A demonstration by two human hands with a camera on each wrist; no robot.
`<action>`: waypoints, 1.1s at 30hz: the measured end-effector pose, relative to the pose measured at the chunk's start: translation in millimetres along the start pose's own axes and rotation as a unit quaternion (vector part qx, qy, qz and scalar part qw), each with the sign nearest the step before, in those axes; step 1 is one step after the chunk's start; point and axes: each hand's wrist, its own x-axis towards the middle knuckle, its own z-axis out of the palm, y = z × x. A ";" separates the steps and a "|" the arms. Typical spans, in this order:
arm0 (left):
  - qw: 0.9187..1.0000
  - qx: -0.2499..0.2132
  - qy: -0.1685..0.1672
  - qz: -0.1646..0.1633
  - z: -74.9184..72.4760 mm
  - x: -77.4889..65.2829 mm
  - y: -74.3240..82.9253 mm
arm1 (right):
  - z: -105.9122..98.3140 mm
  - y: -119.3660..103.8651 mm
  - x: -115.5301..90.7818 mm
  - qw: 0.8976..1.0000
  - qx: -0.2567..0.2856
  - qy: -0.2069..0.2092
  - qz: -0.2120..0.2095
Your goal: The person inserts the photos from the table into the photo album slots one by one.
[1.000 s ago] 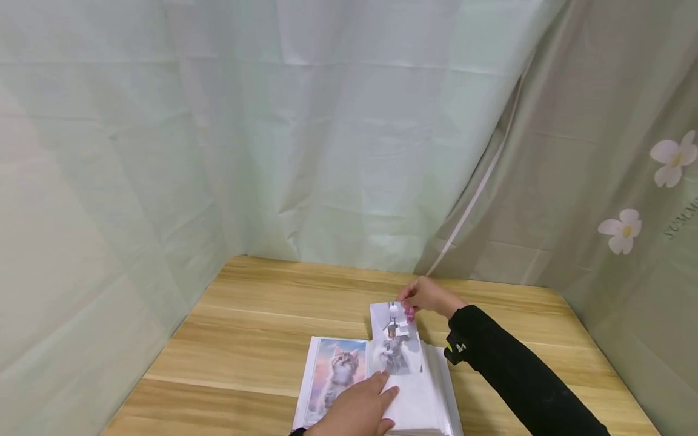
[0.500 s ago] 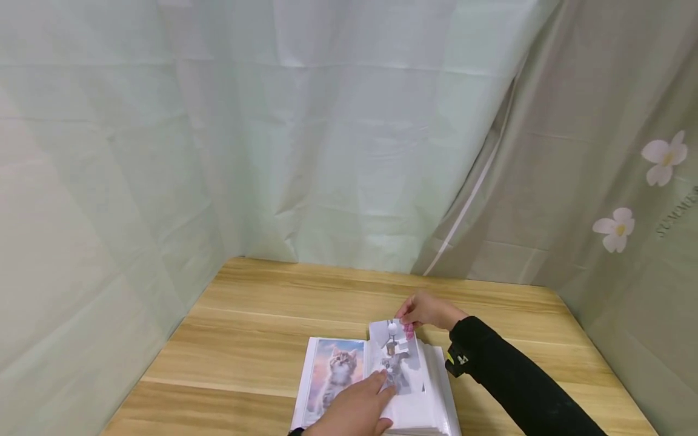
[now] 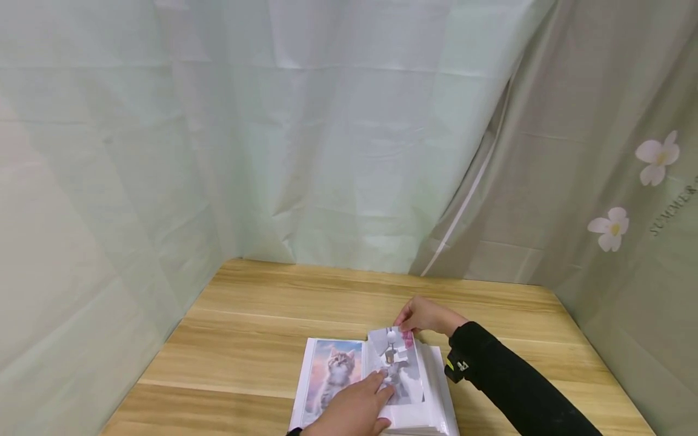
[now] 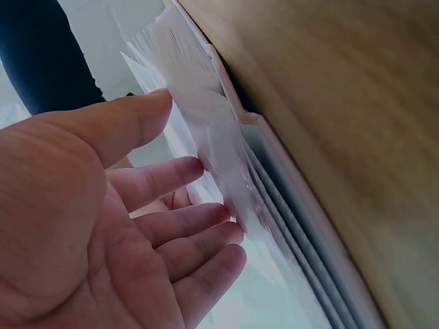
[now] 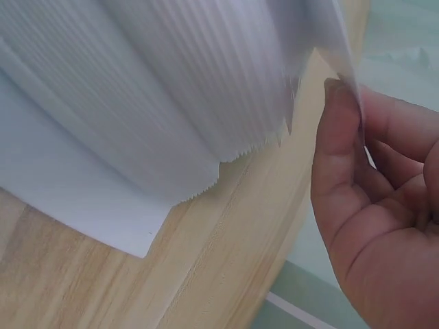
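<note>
An open photo album [image 3: 449,393] lies on the wooden table, a kitten picture [image 3: 339,369] showing on its left page. On the right page is a pale photo [image 3: 406,363], most of it within the page and its top edge sticking slightly past the album. My right hand [image 3: 428,316] pinches that top edge between thumb and fingers; the right wrist view shows the thumb [image 5: 339,123] against the sheet. My left hand [image 3: 354,409] rests on the album's middle, fingertips on the photo's lower part. From the left wrist view, its fingers [image 4: 185,226] lie straight along the plastic pages [image 4: 199,103].
The wooden table [image 3: 234,339] extends around the album on both sides and behind it. Pale curtains [image 3: 338,151] hang along the table's back and sides, with printed flowers [image 3: 609,229] on the right one.
My right hand has moved down toward me, and the photo has slid farther down over the right page. The left hand keeps its place on the album.
</note>
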 end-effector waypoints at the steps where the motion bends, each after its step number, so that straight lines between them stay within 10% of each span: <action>1: 1.000 0.000 0.000 0.000 0.0 0.0 0.0 | 0.6 0.2 0.4 1.000 -0.010 0.000 -0.011; 13: 1.000 0.000 0.000 0.005 -1.4 0.9 -0.5 | 14.5 -9.7 14.0 0.957 -0.210 0.024 -0.198; 33: 1.000 0.011 0.005 0.006 1.5 2.4 -1.8 | 25.8 -25.1 15.4 0.960 -0.233 -0.029 -0.155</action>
